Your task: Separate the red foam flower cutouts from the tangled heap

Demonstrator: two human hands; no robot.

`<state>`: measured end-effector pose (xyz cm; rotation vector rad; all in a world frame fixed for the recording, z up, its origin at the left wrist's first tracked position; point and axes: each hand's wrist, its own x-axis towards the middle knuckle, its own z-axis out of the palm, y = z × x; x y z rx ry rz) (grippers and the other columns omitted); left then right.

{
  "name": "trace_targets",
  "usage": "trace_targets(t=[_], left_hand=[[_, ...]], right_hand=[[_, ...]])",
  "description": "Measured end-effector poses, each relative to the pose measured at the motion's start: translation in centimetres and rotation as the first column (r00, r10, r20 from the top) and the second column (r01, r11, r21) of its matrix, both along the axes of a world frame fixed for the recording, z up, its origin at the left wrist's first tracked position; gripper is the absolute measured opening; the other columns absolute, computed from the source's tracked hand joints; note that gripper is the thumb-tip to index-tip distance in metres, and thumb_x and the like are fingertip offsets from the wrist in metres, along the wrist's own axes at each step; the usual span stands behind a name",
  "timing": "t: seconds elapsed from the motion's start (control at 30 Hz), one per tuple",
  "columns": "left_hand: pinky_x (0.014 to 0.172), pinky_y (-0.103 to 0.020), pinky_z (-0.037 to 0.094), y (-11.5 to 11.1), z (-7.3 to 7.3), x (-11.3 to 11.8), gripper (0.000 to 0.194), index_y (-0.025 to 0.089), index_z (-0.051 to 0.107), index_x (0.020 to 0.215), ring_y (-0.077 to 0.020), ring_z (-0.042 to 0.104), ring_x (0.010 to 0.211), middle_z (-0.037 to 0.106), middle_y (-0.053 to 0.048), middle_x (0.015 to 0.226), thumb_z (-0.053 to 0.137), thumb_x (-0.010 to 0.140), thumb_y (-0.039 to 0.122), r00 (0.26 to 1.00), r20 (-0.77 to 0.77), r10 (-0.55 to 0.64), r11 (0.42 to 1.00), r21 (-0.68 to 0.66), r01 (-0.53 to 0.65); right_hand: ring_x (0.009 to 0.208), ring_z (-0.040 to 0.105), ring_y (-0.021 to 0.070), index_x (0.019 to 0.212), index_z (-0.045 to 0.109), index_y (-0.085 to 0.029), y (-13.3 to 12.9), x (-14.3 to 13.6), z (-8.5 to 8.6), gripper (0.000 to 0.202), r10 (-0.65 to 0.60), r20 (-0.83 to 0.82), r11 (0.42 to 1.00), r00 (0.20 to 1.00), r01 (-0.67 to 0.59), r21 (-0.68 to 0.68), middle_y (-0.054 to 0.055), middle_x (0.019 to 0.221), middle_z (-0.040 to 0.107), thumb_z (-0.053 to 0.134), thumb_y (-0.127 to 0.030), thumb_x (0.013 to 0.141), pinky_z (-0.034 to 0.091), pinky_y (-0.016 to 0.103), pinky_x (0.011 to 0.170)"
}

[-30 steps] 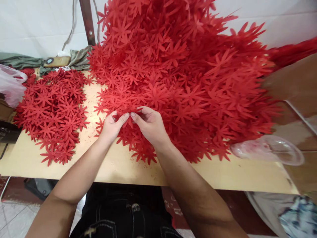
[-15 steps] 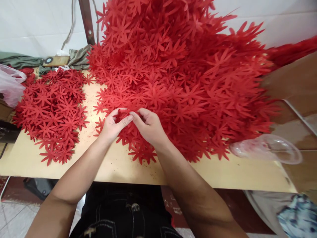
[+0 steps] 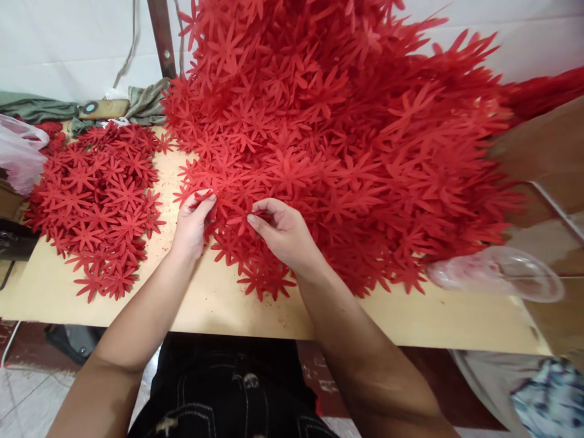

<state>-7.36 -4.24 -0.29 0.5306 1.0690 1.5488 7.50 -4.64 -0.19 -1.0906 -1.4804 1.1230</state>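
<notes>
A big heap of red flower-shaped cutouts (image 3: 328,152) with long narrow petals fills the middle of the table. At its near left edge, my left hand (image 3: 190,226) pinches a small red piece (image 3: 203,195) between thumb and fingers; what part of a flower it is cannot be made out. My right hand (image 3: 285,234) is a little to the right, its thumb and forefinger closed on a red flower cutout (image 3: 238,220) that blends into the heap behind it. The two hands are apart.
A smaller pile of red flowers (image 3: 98,201) lies to the left on the pale table (image 3: 219,310). Clear plastic packaging (image 3: 497,274) and a cardboard box (image 3: 542,158) are at the right. A plastic bag (image 3: 20,152) hangs at the left; grey-green cloth (image 3: 36,106) lies behind.
My hands were together with their thumbs touching and have drawn apart. The left moved leftward with a red piece, and the right shifted slightly right.
</notes>
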Motion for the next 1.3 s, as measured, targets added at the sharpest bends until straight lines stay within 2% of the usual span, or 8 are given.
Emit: trace_targets(t=[0.13,0.3,0.47,0.6,0.8,0.93,1.07,1.3], left_hand=[[0.068,-0.02,0.048,-0.2,0.3,0.2,0.033,0.017,0.062,0.075,-0.0048,0.059,0.063,0.064,0.008,0.067,0.081,0.051,0.027,0.999,0.005,-0.042,0.999,0.017,0.042],[0.063,-0.02,0.047,-0.6,0.7,0.6,0.039,0.016,0.06,0.068,-0.0042,0.055,0.056,0.062,0.008,0.059,0.085,0.045,0.035,0.996,-0.04,-0.085,0.996,-0.01,0.084],[0.058,-0.019,0.045,-0.7,0.7,0.7,0.041,0.015,0.058,0.066,-0.0039,0.053,0.053,0.062,0.007,0.058,0.085,0.045,0.038,0.99,-0.032,-0.135,0.991,-0.023,0.135],[0.053,-0.017,0.041,-0.7,0.5,0.7,0.04,0.015,0.055,0.066,-0.0026,0.049,0.049,0.057,0.009,0.053,0.084,0.048,0.036,0.981,-0.103,-0.164,0.986,0.004,0.165],[0.054,-0.016,0.041,-0.9,0.4,0.7,0.041,0.015,0.052,0.07,-0.0022,0.051,0.051,0.057,0.009,0.058,0.085,0.046,0.024,0.966,-0.156,-0.209,0.976,0.036,0.217],[0.062,-0.019,0.045,-0.9,0.3,0.8,0.042,0.016,0.054,0.073,-0.0044,0.055,0.057,0.06,0.007,0.065,0.084,0.047,0.028,0.964,-0.162,-0.212,0.974,0.05,0.223],[0.07,-0.021,0.047,-0.9,0.1,0.7,0.04,0.015,0.058,0.074,-0.0058,0.056,0.063,0.062,0.006,0.068,0.084,0.049,0.032,0.968,-0.151,-0.199,0.977,0.054,0.209],[0.075,-0.022,0.048,-1.3,0.4,0.8,0.035,0.017,0.067,0.085,-0.0084,0.061,0.072,0.068,0.002,0.08,0.08,0.057,0.034,0.907,-0.235,-0.35,0.92,0.096,0.38]], right_hand=[[0.053,0.043,0.0075,0.074,0.057,-0.019,0.2,0.3,0.3,0.013,-0.028,-0.043,1.0,0.999,0.027,-0.017,-0.005,0.059,0.048,0.061,-0.031,0.071,0.041,0.026,0.057],[0.047,0.035,0.0068,0.071,0.056,-0.018,0.0,0.5,1.0,0.028,-0.022,-0.028,0.996,0.999,0.019,-0.088,-0.006,0.051,0.042,0.064,-0.045,0.072,0.03,0.023,0.045],[0.046,0.035,0.0064,0.056,0.044,-0.019,0.0,0.7,1.2,0.045,-0.048,-0.005,0.996,0.999,0.047,-0.076,-0.004,0.048,0.04,0.059,-0.058,0.074,0.028,0.023,0.044],[0.048,0.028,0.0048,0.057,0.041,-0.019,0.0,0.6,1.1,0.038,-0.136,-0.06,0.989,0.989,0.132,-0.066,-0.006,0.05,0.033,0.061,-0.045,0.075,0.026,0.022,0.046],[0.058,0.042,0.006,0.063,0.044,-0.02,0.4,0.3,1.2,0.021,-0.122,-0.113,0.992,0.986,0.124,0.009,-0.005,0.062,0.046,0.065,-0.019,0.064,0.039,0.022,0.058],[0.065,0.052,0.0087,0.075,0.05,-0.021,0.6,0.3,1.1,0.019,-0.081,-0.158,0.997,0.984,0.078,-0.025,-0.002,0.075,0.056,0.066,-0.021,0.064,0.045,0.024,0.061],[0.056,0.048,0.0076,0.077,0.054,-0.02,0.6,0.3,0.8,0.017,-0.073,-0.148,0.996,0.986,0.064,-0.059,-0.003,0.069,0.056,0.066,-0.028,0.067,0.041,0.024,0.053],[0.066,0.055,0.01,0.071,0.054,-0.019,0.7,-0.1,1.0,0.024,-0.028,-0.088,0.998,0.996,0.022,-0.065,-0.003,0.068,0.058,0.074,-0.023,0.058,0.047,0.026,0.066]])
